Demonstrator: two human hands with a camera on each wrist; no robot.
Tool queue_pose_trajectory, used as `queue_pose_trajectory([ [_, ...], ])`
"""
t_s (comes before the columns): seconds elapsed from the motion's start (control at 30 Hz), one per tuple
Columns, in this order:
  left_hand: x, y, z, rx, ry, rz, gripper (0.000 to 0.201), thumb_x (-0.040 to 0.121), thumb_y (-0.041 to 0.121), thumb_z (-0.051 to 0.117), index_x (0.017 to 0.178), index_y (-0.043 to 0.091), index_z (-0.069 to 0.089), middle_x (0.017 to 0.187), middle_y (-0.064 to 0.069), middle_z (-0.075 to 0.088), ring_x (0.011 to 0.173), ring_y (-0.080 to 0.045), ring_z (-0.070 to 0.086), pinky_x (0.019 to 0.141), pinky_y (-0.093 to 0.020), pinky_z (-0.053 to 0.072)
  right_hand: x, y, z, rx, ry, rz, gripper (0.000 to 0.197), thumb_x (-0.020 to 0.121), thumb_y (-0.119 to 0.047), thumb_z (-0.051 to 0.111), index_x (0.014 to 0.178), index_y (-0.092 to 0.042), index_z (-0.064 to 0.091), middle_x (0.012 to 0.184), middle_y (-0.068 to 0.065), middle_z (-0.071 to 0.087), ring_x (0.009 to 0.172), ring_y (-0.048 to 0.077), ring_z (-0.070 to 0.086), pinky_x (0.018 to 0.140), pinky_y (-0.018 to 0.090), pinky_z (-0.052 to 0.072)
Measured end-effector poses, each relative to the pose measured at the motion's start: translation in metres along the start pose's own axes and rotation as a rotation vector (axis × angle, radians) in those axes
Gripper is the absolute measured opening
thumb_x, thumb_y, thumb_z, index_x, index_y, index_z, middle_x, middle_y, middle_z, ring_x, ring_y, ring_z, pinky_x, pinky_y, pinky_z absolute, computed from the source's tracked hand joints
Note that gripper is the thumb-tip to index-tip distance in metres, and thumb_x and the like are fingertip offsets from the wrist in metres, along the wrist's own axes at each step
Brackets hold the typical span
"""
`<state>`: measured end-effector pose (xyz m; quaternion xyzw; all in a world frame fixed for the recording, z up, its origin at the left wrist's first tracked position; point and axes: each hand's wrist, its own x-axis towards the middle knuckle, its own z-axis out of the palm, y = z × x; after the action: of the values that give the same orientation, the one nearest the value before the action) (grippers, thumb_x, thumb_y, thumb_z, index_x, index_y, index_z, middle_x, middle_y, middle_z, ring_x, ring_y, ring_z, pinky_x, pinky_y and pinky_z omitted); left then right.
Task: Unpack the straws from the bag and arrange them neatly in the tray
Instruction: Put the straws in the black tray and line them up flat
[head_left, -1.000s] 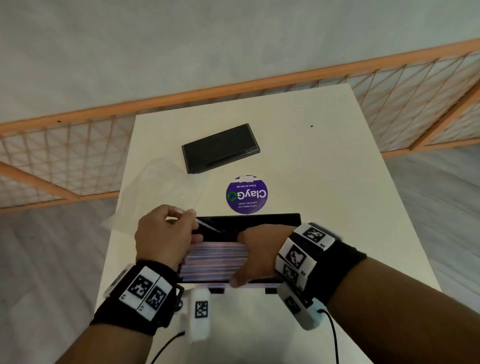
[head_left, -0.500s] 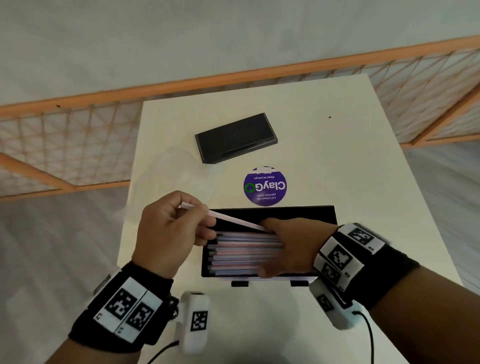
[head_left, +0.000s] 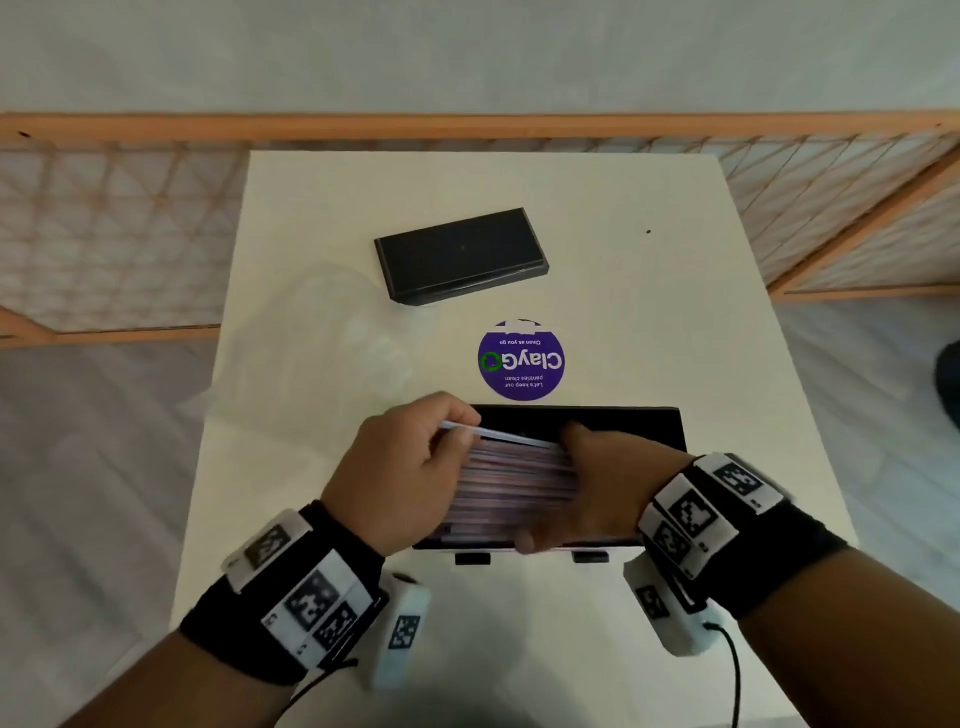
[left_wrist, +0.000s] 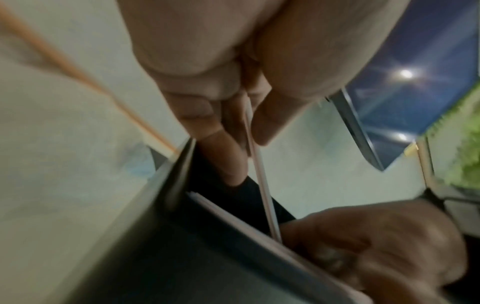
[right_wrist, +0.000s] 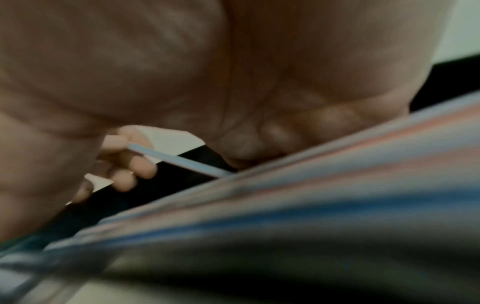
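Pinched at one end in left hand (head_left: 402, 467) fingertips, single straw (head_left: 498, 435) slanting down rightward onto tray (head_left: 623, 423) stack, parallel-ish, under flat-pressing right hand (head_left: 597, 488).

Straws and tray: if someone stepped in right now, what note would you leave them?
Left hand pinches one straw, slanted over the tray.
Right hand lies flat on the laid straws, steadying them.
Empty clear bag lies left on the table; a black lid sits behind.
Done: most straws in.
Left: lay this one down, straighten.
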<state>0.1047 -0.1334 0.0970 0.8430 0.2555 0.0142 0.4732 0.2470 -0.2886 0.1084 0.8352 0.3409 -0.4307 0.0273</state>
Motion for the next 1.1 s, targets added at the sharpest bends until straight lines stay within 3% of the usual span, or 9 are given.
queue_pose_trajectory([
  [0.03, 0.000, 0.006, 0.001, 0.125, -0.026, 0.036, 0.017, 0.098, 0.020, 0.055, 0.106, 0.024, 0.070, 0.096, 0.008, 0.072, 0.088, -0.012, 0.066, 0.076, -0.018, 0.048, 0.001, 0.001, 0.001, -0.008, -0.008, -0.031, 0.107, 0.038, -0.084, 0.072, 0.126, -0.030, 0.043, 0.115, -0.010, 0.061, 0.102, 0.016, 0.060, 0.092, 0.032, 0.051],
  [0.13, 0.001, 0.017, 0.006, 0.316, -0.075, 0.111, 0.022, 0.100, 0.016, 0.049, 0.108, 0.012, 0.069, 0.104, -0.002, 0.068, 0.095, -0.021, 0.062, 0.084, -0.032, 0.046, 0.001, 0.005, 0.002, -0.039, -0.027, -0.083, 0.107, 0.035, -0.084, 0.071, 0.127, -0.035, 0.045, 0.115, -0.012, 0.059, 0.105, 0.015, 0.058, 0.095, 0.032, 0.049],
  [0.23, 0.002, 0.010, 0.014, 0.396, -0.093, 0.120, 0.023, 0.100, 0.016, 0.052, 0.112, 0.011, 0.071, 0.112, -0.002, 0.062, 0.101, -0.020, 0.058, 0.088, -0.033, 0.046, -0.001, 0.009, 0.002, -0.094, -0.011, -0.104, 0.112, 0.028, -0.088, 0.065, 0.126, -0.037, 0.046, 0.116, -0.012, 0.059, 0.106, 0.015, 0.058, 0.096, 0.034, 0.050],
  [0.33, 0.004, 0.014, 0.023, 0.558, -0.213, 0.080, 0.028, 0.102, 0.029, 0.047, 0.114, 0.016, 0.069, 0.117, 0.001, 0.056, 0.111, -0.023, 0.053, 0.092, -0.034, 0.044, -0.006, 0.013, 0.001, -0.138, -0.022, -0.124, 0.108, 0.036, -0.082, 0.074, 0.129, -0.037, 0.045, 0.122, -0.010, 0.056, 0.111, 0.016, 0.056, 0.099, 0.034, 0.048],
  [0.4, 0.003, 0.021, 0.029, 0.665, -0.309, 0.025, 0.058, 0.096, 0.057, 0.035, 0.133, 0.018, 0.056, 0.128, 0.000, 0.053, 0.122, -0.025, 0.046, 0.101, -0.036, 0.041, -0.009, 0.014, -0.001, -0.179, -0.031, -0.134, 0.104, 0.042, -0.078, 0.078, 0.130, -0.033, 0.046, 0.122, -0.007, 0.056, 0.111, 0.018, 0.056, 0.098, 0.035, 0.048],
  [0.5, 0.000, 0.034, 0.036, 0.777, -0.410, -0.005, 0.112, 0.064, 0.090, 0.019, 0.155, 0.024, 0.024, 0.152, 0.006, 0.036, 0.139, -0.020, 0.029, 0.118, -0.041, 0.025, -0.013, 0.015, -0.003, -0.227, -0.038, -0.138, 0.100, 0.046, -0.072, 0.082, 0.129, -0.027, 0.048, 0.118, -0.004, 0.059, 0.108, 0.020, 0.058, 0.095, 0.034, 0.049],
  [0.67, -0.011, 0.037, 0.045, 1.030, -0.520, -0.018, 0.125, 0.063, 0.090, 0.050, 0.158, 0.022, 0.004, 0.160, 0.000, 0.023, 0.148, -0.025, 0.013, 0.122, -0.053, 0.006, -0.011, 0.011, 0.001, -0.286, -0.016, -0.158, 0.111, 0.045, -0.066, 0.087, 0.138, -0.027, 0.038, 0.126, -0.003, 0.056, 0.115, 0.022, 0.056, 0.101, 0.039, 0.047],
  [0.87, 0.000, 0.045, 0.044, 1.019, -0.539, -0.029, 0.127, 0.063, 0.088, 0.056, 0.158, 0.019, 0.007, 0.160, -0.003, 0.025, 0.147, -0.026, 0.020, 0.122, -0.047, 0.016, -0.013, 0.013, -0.003, -0.217, 0.034, -0.196, 0.108, 0.042, -0.060, 0.091, 0.135, -0.033, 0.043, 0.123, -0.007, 0.058, 0.114, 0.019, 0.056, 0.100, 0.036, 0.047],
  [1.1, 0.020, 0.038, 0.049, 0.661, -0.600, -0.117, 0.099, 0.050, 0.068, 0.086, 0.134, 0.032, 0.049, 0.124, 0.009, 0.062, 0.108, -0.014, 0.062, 0.096, -0.033, 0.052, -0.016, 0.016, -0.008, -0.090, -0.011, -0.241, 0.091, 0.049, -0.048, 0.093, 0.128, -0.033, 0.051, 0.115, -0.013, 0.059, 0.106, 0.013, 0.057, 0.095, 0.029, 0.047],
])
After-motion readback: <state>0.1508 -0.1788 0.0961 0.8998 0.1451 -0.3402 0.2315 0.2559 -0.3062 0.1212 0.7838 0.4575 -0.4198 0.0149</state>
